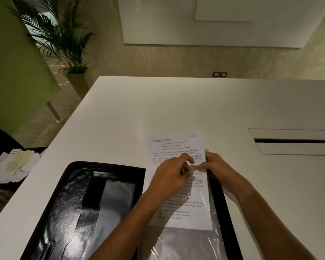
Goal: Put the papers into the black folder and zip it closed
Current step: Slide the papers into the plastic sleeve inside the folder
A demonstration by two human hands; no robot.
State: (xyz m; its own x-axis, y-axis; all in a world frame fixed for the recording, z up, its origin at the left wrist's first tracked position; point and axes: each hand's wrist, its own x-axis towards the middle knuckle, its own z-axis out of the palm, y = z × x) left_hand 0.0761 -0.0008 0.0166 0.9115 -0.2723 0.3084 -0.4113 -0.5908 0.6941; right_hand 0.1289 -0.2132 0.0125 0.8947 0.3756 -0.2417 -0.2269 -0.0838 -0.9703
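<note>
Left hand (169,178) and right hand (219,170) pinch a printed white paper sheet (174,147) half inside the black folder's (77,194) clear sleeve (188,241).

1. The desk (176,109) is plain white.
2. The folder (68,203) at 7 o'clock is glossy black.
3. The paper (176,145) at 6 o'clock is white with black print lines.
4. The plant (64,40) at 10 o'clock is green.
5. The wall (176,61) at 12 o'clock is beige, leaf-patterned.

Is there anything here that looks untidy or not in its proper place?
Yes. A pile of paper scraps lies scattered on a dark surface left of the table. The printed sheet is only partly inside the plastic sleeve and sticks out past the far edge of the black folder.
</note>
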